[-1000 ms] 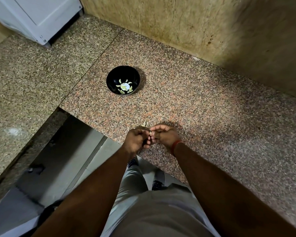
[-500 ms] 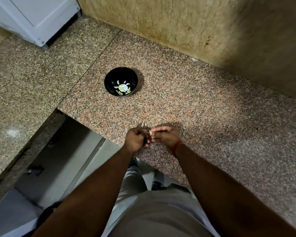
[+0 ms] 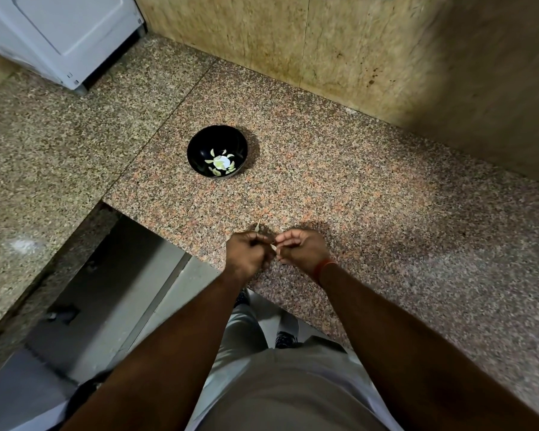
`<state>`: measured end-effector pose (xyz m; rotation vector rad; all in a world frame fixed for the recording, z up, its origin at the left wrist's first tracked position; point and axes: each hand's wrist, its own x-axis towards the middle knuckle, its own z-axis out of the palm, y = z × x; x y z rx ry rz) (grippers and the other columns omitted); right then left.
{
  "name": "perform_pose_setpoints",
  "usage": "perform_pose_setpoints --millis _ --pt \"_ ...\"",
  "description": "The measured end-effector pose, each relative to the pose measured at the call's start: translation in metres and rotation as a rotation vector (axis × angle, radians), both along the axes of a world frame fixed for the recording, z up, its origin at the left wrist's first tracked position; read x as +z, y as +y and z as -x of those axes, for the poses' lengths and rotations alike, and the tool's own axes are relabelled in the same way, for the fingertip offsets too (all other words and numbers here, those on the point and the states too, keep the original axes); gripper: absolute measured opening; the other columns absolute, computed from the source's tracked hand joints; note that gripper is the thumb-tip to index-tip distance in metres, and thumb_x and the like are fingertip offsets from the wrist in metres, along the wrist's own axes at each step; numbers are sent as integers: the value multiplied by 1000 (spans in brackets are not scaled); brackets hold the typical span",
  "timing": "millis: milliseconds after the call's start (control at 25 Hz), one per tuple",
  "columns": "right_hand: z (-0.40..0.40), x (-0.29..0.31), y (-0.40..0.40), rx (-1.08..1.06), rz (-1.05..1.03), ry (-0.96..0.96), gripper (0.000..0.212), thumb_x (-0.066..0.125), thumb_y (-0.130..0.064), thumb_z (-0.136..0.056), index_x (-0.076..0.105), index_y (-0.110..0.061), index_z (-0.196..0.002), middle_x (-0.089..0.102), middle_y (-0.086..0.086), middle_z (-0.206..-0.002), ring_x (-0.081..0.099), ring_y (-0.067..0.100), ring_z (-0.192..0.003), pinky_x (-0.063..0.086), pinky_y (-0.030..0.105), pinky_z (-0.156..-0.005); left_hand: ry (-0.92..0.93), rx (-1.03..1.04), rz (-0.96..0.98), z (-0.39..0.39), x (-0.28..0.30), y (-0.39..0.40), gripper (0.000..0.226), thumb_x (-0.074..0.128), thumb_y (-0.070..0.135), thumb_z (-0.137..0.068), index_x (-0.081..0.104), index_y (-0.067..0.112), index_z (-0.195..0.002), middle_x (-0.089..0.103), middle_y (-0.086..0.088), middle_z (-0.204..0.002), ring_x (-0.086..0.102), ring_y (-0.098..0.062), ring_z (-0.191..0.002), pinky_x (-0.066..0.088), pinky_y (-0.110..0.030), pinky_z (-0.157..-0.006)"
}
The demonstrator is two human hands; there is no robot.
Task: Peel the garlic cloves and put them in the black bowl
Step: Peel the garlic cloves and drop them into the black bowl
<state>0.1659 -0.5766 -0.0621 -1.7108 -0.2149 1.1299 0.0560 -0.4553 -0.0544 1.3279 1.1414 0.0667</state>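
Both hands pinch one small garlic clove [image 3: 273, 246] between them — left hand [image 3: 249, 254] curled tight, right hand [image 3: 302, 248] curled with fingertips on it — low over the granite surface [image 3: 371, 197]. Well beyond sits the black bowl [image 3: 217, 150], pale cloves inside.

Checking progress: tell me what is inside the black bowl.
The black bowl holds several pale peeled garlic cloves around a white spot at its bottom; the near inner wall is hidden by the rim.

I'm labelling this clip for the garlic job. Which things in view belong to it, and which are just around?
Part of the job:
black bowl
garlic clove, pinched between left hand and right hand
peel scrap on the counter

Just around:
white appliance
wall
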Motion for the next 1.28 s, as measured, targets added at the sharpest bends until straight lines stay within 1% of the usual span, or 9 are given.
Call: perform_pose_setpoints --millis 80,160,320,560,720,880,960,1160,1280 --pt "0 2 0 56 3 -95 23 72 9 -84 73 -8 -100 76 12 -97 73 26 -89 64 36 -76 3 -29 31 0 -2 2 11 71 -11 -85 75 -1 -88 73 -20 -72 62 -30 -52 53 -39 -50" --pt "1 2 0 92 -6 -181 22 73 7 -83 74 -11 -96 76 7 -92 73 24 -89 63 32 -76 8 -39 36 2 -3 4 9 69 -12 -87 73 -4 -86 71 -21 -70 60 -29 -49 52 -38 -47" --pt "2 0 0 14 -45 -212 16 73 7 -83 71 -7 -89 74 13 -90 70 24 -86 63 38 -81 16 -58 77 5 -6 4 6 64 -7 -94 70 -6 -93 68 -20 -74 59 -25 -50 54 -37 -46" --pt "8 -2 -3 -45 -103 -141 15 73 11 -83 68 -3 -86 75 17 -89 71 25 -84 63 44 -80 16 -169 54 8 -11 2 16 51 -9 -99 65 -7 -91 60 -15 -62 53 -24 -47 51 -35 -47" --pt "7 0 -3 -95 -126 5 24 68 15 -84 67 -9 -82 75 17 -90 70 25 -84 61 49 -83 0 -175 95 10 -10 6 17 49 -6 -100 64 -8 -94 61 -17 -69 53 -23 -53 48 -36 -49" --pt "7 2 -1 -80 -126 0 22 68 16 -83 67 -7 -84 74 23 -93 71 26 -83 61 48 -80 61 -218 -33 7 0 3 20 57 -1 -99 68 8 -85 62 -5 -68 52 -10 -47 41 -25 -43" --pt "6 1 -2 -104 -118 8 21 68 16 -83 66 -5 -87 73 25 -96 70 28 -85 62 47 -78 50 -298 -92 8 6 1 13 58 2 -100 66 6 -91 60 -3 -68 52 -5 -43 40 -19 -40" --pt "8 1 -2 -143 -140 92 24 64 18 -85 61 -5 -92 72 22 -100 70 25 -84 63 38 -73 26 -361 -157 12 7 -1 9 56 4 -102 62 1 -96 59 -7 -71 51 -7 -42 42 -22 -39" --pt "9 3 0 -181 -174 155 27 63 19 -85 56 -6 -93 71 21 -101 71 26 -86 63 38 -74 -7 -274 -96 12 2 -2 13 53 3 -103 61 2 -92 59 -9 -70 51 -13 -45 43 -26 -40"
